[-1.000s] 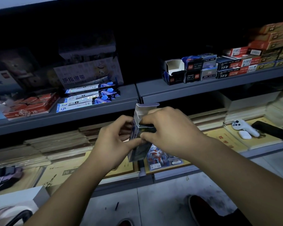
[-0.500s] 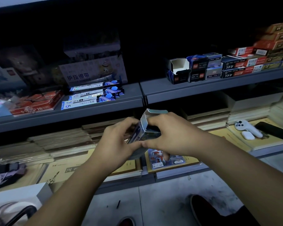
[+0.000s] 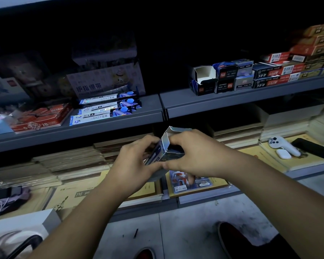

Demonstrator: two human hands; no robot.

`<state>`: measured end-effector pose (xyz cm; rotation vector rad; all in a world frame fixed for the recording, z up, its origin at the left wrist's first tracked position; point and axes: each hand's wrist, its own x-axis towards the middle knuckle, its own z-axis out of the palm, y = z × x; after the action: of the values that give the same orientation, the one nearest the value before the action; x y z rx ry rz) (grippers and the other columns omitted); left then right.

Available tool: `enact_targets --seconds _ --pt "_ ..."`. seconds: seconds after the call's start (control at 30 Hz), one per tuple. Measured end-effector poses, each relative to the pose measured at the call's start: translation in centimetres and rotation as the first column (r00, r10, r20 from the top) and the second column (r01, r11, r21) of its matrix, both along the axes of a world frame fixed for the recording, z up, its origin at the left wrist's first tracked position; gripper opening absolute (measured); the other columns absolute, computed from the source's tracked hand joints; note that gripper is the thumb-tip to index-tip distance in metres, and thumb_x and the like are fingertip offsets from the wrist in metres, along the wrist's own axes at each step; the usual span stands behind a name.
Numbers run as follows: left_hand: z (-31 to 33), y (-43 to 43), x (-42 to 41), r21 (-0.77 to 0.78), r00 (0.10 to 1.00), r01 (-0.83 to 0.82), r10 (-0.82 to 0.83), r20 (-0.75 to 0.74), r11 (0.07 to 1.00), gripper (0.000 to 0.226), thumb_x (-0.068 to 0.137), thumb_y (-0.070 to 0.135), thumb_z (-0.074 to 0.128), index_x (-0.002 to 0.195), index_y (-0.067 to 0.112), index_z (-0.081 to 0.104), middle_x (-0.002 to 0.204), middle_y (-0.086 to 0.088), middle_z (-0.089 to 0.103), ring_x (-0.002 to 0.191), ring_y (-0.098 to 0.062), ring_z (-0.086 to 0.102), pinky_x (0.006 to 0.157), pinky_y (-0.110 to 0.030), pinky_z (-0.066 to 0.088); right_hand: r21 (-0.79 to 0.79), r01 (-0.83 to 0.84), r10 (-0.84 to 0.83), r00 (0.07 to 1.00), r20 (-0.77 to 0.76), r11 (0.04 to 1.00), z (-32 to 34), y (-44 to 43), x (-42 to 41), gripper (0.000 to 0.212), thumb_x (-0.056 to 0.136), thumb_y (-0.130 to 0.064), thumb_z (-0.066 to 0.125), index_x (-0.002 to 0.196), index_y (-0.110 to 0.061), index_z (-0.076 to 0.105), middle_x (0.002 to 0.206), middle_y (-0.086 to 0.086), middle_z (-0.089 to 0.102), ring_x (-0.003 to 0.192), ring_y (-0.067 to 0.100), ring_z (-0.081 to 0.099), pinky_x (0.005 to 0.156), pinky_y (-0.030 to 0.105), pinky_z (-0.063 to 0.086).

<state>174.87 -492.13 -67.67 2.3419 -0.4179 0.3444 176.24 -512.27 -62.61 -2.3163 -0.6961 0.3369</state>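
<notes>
A small blue and white cardboard box (image 3: 164, 146) with its top flap raised sits between both hands, in front of the lower shelf. My left hand (image 3: 133, 165) grips its left side and underside, fingers curled round it. My right hand (image 3: 193, 152) holds the open top end, thumb below and fingers over the opening. What is inside the box is hidden.
The grey upper shelf (image 3: 204, 105) carries small stationery boxes (image 3: 226, 77) at right and blue pen packs (image 3: 105, 111) at left. On the lower shelf lie stacked notebooks (image 3: 77, 165), a carded pack (image 3: 191, 182), a white controller (image 3: 282, 144) and a dark phone (image 3: 314, 148). Grey floor lies below.
The box has tilted, its open end now turned more towards my right hand, and both hands have shifted slightly right and up. The view has drifted a little.
</notes>
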Motion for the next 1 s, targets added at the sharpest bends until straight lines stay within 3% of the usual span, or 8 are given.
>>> enact_targets --seconds 0.07,0.17,0.27,0.43,0.67,0.87,1.0 --pt "0.3 -0.1 0.0 0.005 1.000 -0.017 0.017 0.023 1.000 0.044 0.078 0.031 0.085 0.118 0.030 0.065 0.107 0.015 0.070 0.103 -0.001 0.066 0.094 -0.028 0.057 0.045 0.043 -0.045 0.997 0.060 0.998 -0.1 -0.2 0.2 0.019 0.095 -0.022 0.070 0.114 -0.024 0.069 0.103 0.001 0.069 0.046 0.019 0.070 0.054 0.036 0.062" --pt "0.2 0.3 0.3 0.011 0.999 -0.050 0.050 0.014 0.999 0.047 0.076 0.031 0.089 0.116 0.032 0.065 0.107 0.015 0.070 0.102 -0.002 0.067 0.092 -0.038 0.059 0.089 0.108 -0.117 0.987 0.108 0.990 -0.1 -0.6 0.8 0.014 0.093 -0.017 0.073 0.107 -0.020 0.073 0.105 -0.002 0.070 0.042 0.020 0.068 0.052 0.034 0.061" --pt "-0.1 0.9 0.5 0.010 0.997 -0.074 0.074 0.006 0.997 0.048 0.074 0.028 0.091 0.114 0.034 0.066 0.107 0.015 0.071 0.103 -0.003 0.068 0.094 -0.041 0.058 0.144 0.134 -0.148 0.985 0.093 0.980 -0.4 -0.9 1.2 0.010 0.095 -0.012 0.070 0.102 -0.018 0.075 0.093 -0.002 0.073 0.042 0.020 0.068 0.046 0.023 0.054" --pt "0.0 0.9 0.3 -0.027 0.999 -0.045 0.045 -0.012 0.999 0.049 0.075 0.027 0.090 0.117 0.036 0.066 0.109 0.019 0.071 0.108 -0.004 0.068 0.099 -0.039 0.058 0.142 0.166 -0.188 0.970 0.156 0.976 -0.6 -0.9 1.4 0.016 0.100 -0.017 0.063 0.107 -0.021 0.077 0.097 -0.006 0.074 0.044 0.015 0.068 0.044 0.013 0.044" --pt "0.2 0.7 0.1 -0.064 0.999 -0.029 0.027 -0.038 0.998 0.049 0.075 0.023 0.089 0.117 0.034 0.068 0.107 0.022 0.071 0.108 0.002 0.067 0.100 -0.026 0.056 0.136 0.153 -0.169 0.979 0.117 0.979 -0.2 -0.9 0.8 0.018 0.103 -0.027 0.058 0.104 -0.021 0.074 0.103 -0.005 0.072 0.044 0.017 0.069 0.046 0.020 0.047" --pt "0.1 0.9 0.1 -0.124 0.997 -0.015 0.006 -0.077 0.992 0.049 0.074 0.021 0.090 0.116 0.034 0.069 0.106 0.018 0.073 0.107 -0.005 0.070 0.099 -0.036 0.058 0.180 0.138 -0.154 0.985 0.076 0.974 0.0 -1.2 0.8 0.015 0.100 -0.030 0.064 0.105 -0.020 0.074 0.108 -0.007 0.071 0.044 0.021 0.069 0.045 0.021 0.049" --pt "0.0 0.9 0.1 -0.132 0.996 -0.005 -0.007 -0.090 0.991 0.049 0.074 0.023 0.090 0.117 0.033 0.068 0.107 0.016 0.074 0.108 -0.005 0.070 0.100 -0.039 0.058 0.169 0.140 -0.161 0.980 0.115 0.976 -0.1 -1.2 1.1 0.014 0.103 -0.023 0.059 0.101 -0.018 0.073 0.087 -0.007 0.070 0.044 0.019 0.069 0.044 0.019 0.047"
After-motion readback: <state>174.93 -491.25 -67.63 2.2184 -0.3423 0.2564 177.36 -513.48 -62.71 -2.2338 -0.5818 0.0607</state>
